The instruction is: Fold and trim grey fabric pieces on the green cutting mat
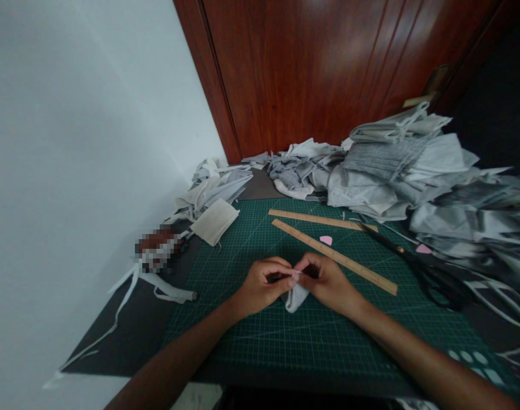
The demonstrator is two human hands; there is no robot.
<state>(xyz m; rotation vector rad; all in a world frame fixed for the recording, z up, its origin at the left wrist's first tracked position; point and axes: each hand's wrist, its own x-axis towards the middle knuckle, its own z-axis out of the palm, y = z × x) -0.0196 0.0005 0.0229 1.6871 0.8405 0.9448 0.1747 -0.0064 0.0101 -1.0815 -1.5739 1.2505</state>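
Note:
My left hand and my right hand meet above the green cutting mat, both closed in a pinch. Between their fingertips they hold a small folded piece of pale grey fabric, its lower end hanging down. The fingers cover its upper edge. Just beyond my right hand lies a wooden ruler on a slant, and a second wooden ruler lies farther back. Near them is a pink tailor's chalk.
Black scissors lie on the mat's right side beside another pink chalk. Piles of grey fabric line the back and right. At left are fabric scraps and loose strips by the white wall.

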